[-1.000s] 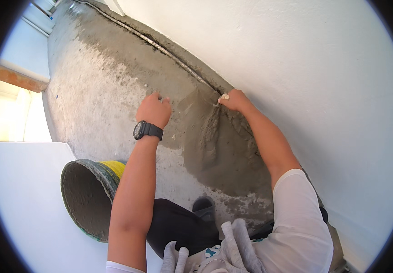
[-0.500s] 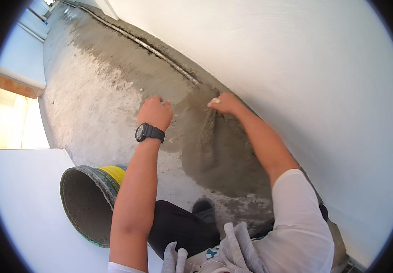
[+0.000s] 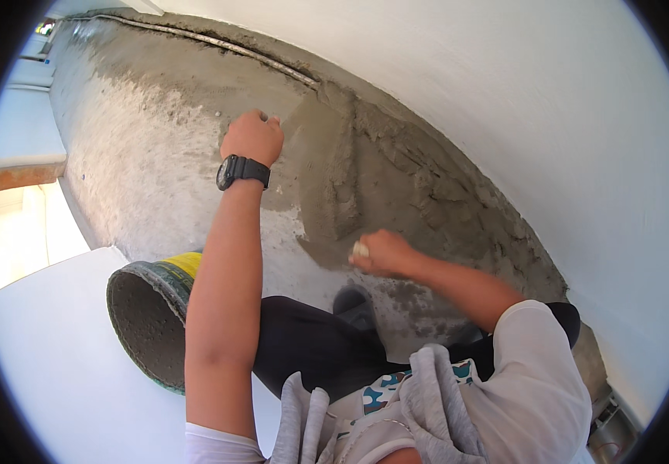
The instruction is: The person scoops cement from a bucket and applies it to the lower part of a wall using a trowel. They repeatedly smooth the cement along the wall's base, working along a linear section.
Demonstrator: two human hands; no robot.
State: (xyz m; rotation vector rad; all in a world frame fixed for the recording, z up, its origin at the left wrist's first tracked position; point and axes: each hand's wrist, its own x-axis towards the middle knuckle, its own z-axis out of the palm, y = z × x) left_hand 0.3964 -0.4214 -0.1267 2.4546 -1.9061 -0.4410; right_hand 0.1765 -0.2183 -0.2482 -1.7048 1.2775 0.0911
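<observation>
Pressing its curled fingers around a small pale tool, the right hand (image 3: pixel 384 254) works the wet mortar (image 3: pixel 350 185) just right of the fisted left hand (image 3: pixel 251 137), and overworking could sag it.

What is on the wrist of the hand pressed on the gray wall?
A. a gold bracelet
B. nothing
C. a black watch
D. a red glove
C: the left hand rests on the wet cement wall, and a black watch is strapped round its wrist.
</observation>
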